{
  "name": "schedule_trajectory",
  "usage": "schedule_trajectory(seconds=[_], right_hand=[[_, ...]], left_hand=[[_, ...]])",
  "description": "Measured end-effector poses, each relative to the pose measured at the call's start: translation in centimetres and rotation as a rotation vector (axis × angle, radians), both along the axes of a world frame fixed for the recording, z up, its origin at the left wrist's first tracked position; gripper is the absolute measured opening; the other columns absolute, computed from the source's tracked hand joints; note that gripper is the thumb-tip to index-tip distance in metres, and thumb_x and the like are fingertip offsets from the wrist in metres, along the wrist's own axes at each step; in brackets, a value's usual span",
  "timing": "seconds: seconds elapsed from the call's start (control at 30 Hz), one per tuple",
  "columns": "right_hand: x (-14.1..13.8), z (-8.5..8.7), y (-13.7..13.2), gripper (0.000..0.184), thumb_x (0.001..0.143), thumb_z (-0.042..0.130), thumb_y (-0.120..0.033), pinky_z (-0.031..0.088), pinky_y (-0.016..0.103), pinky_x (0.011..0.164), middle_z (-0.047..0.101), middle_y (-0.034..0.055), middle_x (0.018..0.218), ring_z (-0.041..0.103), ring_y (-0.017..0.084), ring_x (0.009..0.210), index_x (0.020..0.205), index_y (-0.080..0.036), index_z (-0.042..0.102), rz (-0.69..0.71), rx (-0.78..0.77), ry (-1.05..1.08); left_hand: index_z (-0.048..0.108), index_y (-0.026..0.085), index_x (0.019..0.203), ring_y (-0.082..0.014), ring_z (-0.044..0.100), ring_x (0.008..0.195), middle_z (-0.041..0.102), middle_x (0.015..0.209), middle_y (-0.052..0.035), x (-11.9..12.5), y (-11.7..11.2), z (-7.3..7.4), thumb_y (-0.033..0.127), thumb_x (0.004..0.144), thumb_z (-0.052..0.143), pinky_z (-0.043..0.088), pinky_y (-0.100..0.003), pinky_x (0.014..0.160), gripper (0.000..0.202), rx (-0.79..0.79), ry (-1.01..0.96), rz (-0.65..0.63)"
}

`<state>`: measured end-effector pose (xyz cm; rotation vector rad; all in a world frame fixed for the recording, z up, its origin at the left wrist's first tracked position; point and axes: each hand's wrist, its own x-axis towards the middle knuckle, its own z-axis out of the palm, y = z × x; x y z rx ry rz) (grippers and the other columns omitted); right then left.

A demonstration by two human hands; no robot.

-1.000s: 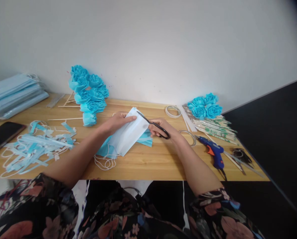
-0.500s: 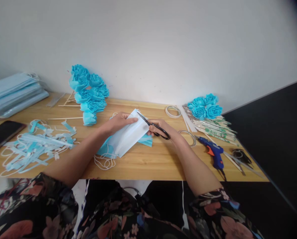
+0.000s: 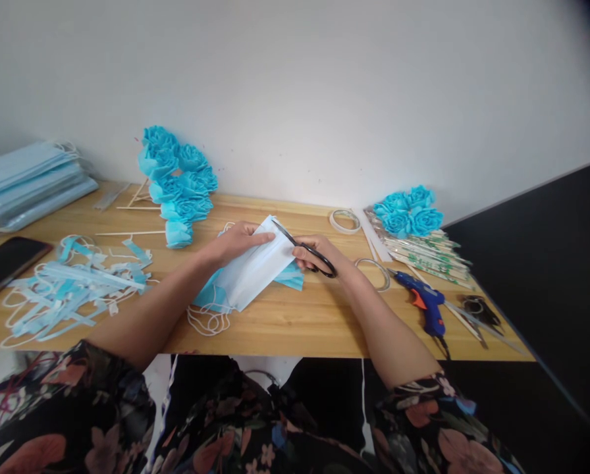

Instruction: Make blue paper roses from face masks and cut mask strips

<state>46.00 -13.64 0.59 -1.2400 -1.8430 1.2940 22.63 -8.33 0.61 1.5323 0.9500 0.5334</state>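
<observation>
A face mask [image 3: 256, 275], its pale inner side up, is pinched near its far edge by my left hand [image 3: 239, 242]. My right hand [image 3: 319, 251] grips black-handled scissors [image 3: 321, 261], whose blades lie across the mask's far right end, close to my left thumb. Beneath the held mask, more blue masks [image 3: 290, 276] rest on the table, with white ear loops [image 3: 209, 321] trailing at the near left. Whether the blades have cut into the fabric there, I cannot tell.
Cut strips and loops [image 3: 78, 289] are heaped at left, beside a phone [image 3: 11, 263] and stacked masks [image 3: 28, 184]. Blue fabric flowers [image 3: 181, 178] stand behind. On the right are tape [image 3: 345, 221], wrapped sticks [image 3: 430, 257], more flowers [image 3: 408, 210] and a glue gun [image 3: 426, 299].
Hardly anything differs. The scissors and my right hand have shifted very slightly, and the whole view has moved a few pixels.
</observation>
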Motion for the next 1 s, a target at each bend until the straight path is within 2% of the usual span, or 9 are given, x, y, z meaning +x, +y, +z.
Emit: schedule_trajectory(seconds=[0.13,0.57,0.8,1.0], right_hand=[[0.02,-0.19,0.06,0.049,0.082,0.063,-0.066,0.028,0.021,0.044,0.054,-0.0036,0.056,0.04,0.005,0.044,0.075,-0.018,0.058,-0.002,0.013,0.003],[-0.15,0.38,-0.12,0.046,0.08,0.065,-0.062,0.026,0.02,0.041,0.052,-0.0051,0.052,0.038,0.004,0.041,0.077,-0.016,0.062,-0.033,-0.005,-0.021],[0.0,0.25,-0.09,0.045,0.079,0.07,-0.06,0.029,0.019,0.04,0.052,-0.0063,0.051,0.041,0.005,0.04,0.084,-0.016,0.066,-0.042,-0.034,-0.01],[0.2,0.12,-0.13,0.04,0.081,0.07,-0.056,0.029,0.019,0.04,0.053,-0.0059,0.051,0.042,0.004,0.04,0.078,-0.017,0.064,-0.055,-0.019,0.004]], left_hand=[[0.075,0.013,0.088,-0.0195,0.063,0.064,0.074,0.082,-0.0112,-0.03,0.04,0.04,0.064,0.07,0.073,0.045,-0.028,0.054,0.055,0.007,0.016,0.001],[0.075,0.012,0.094,-0.0211,0.066,0.068,0.075,0.086,-0.0115,-0.18,0.22,-0.1,0.069,0.07,0.072,0.047,-0.029,0.056,0.062,0.014,0.044,0.0],[0.077,0.012,0.094,-0.0222,0.067,0.068,0.076,0.087,-0.0131,-0.19,0.28,-0.2,0.065,0.073,0.073,0.048,-0.03,0.057,0.057,0.004,0.035,-0.002],[0.078,0.013,0.09,-0.0214,0.065,0.062,0.076,0.081,-0.0123,-0.18,0.3,-0.36,0.062,0.073,0.076,0.045,-0.029,0.051,0.052,-0.01,0.009,0.009]])
